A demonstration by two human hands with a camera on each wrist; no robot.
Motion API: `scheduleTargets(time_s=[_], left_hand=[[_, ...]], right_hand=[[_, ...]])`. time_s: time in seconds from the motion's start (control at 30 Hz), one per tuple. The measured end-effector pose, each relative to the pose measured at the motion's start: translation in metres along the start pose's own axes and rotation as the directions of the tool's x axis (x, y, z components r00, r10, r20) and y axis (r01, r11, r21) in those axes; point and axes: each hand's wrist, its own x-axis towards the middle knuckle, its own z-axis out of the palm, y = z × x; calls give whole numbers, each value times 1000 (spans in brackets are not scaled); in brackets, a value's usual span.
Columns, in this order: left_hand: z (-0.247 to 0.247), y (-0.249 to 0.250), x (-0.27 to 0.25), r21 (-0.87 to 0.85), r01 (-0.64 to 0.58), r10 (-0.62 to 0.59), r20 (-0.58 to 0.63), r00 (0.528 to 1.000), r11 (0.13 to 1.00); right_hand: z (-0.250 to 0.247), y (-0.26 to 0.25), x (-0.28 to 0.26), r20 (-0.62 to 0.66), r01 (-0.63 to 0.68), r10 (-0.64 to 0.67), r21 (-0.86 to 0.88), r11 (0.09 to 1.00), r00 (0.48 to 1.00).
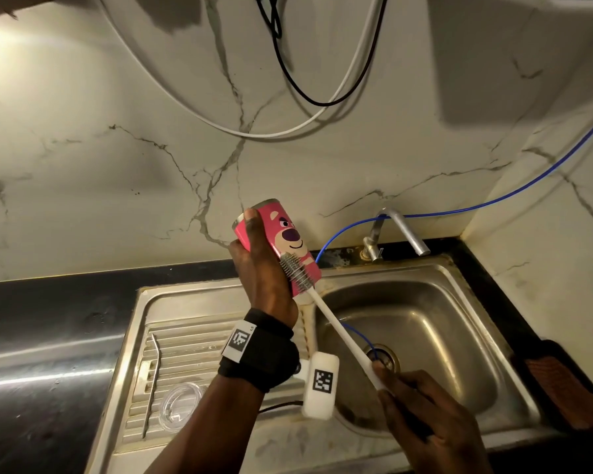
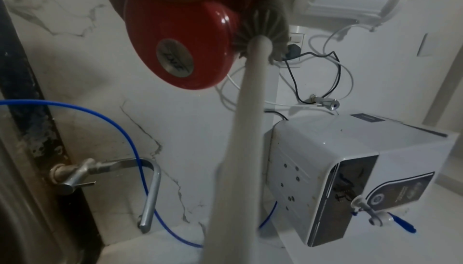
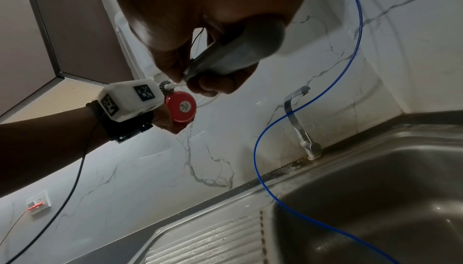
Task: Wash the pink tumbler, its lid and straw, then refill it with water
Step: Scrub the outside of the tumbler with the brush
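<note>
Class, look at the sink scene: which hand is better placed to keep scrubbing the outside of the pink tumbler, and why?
The right hand: it grips the white bottle brush by its handle, bristles against the pink tumbler. The left hand is taken up holding the tumbler tilted above the sink.

Dark surface (image 1: 42,323) carrying an inset stainless-steel sink unit (image 1: 220,449) set against a marble-patterned wall. Ribbed draining board (image 1: 192,340) on the left of the unit; basin (image 1: 435,323) on the right, with a drain (image 1: 386,357) at its bottom. On the draining board lie a bent metal straw (image 1: 153,381) and, just beside it, a clear round lid (image 1: 182,407). A metal tap (image 1: 396,232) rises at the basin's rear edge. A thin blue tube (image 1: 360,336) runs down into the basin.
</note>
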Motion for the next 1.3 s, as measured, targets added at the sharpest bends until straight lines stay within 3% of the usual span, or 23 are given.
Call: scheduleTargets(time_s=[0.13,0.33,0.6,0.77,0.97,1.3], left_hand=[[-2,10,8,-3,-6,6,-45,999,1000],[-1,-11,-14,40,26,-28,34,999,999],[-9,-3,1,-2,15,-15,-1,1000,1000],[-3,-11,-12,11,21,-22,83,996,1000],[-13,-5,5,-21,24,-22,78,997,1000],[-22,-16,-7,-53,195,-173,272,947,979]], right_hand=[[-8,-1,-6,17,-7,7,-14,1000,1000],[3,-3,8,-25,-41,42,32,999,999],[-10,4,-7,25,9,-8,-27,1000,1000],[3,-3,5,-15,-34,34,39,999,999],[-7,2,-5,15,-33,32,37,999,999],[-2,-7,7,42,-74,71,70,995,997]])
